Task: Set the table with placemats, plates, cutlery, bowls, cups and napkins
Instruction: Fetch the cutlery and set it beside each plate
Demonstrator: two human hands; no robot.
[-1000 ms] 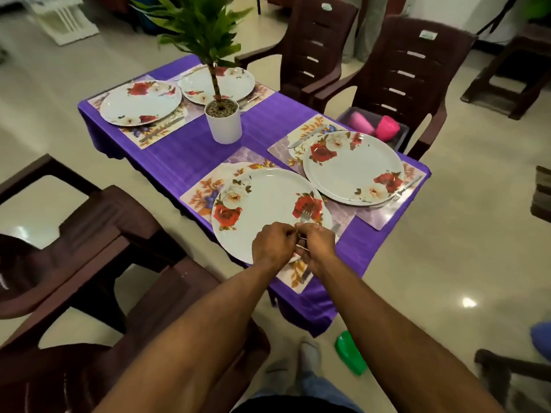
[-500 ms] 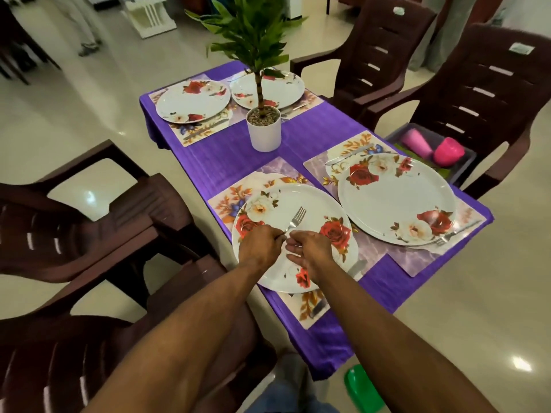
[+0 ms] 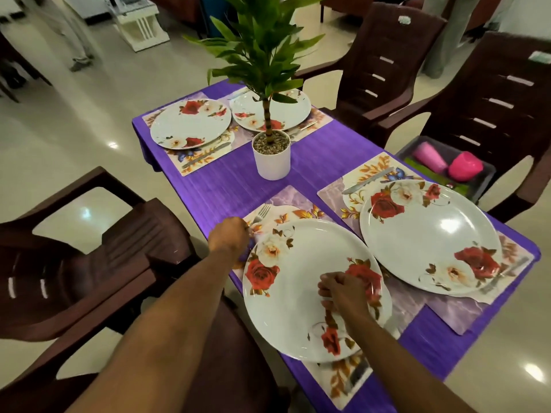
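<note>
Purple cloth (image 3: 208,186) covers table; left hand (image 3: 229,236) seemingly holds fork (image 3: 261,214).

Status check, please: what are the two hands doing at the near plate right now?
Left hand holds the fork, tines on the placemat beside the near plate. Right hand over plate, fingers curled; contents unclear. Nothing in the way.
</note>
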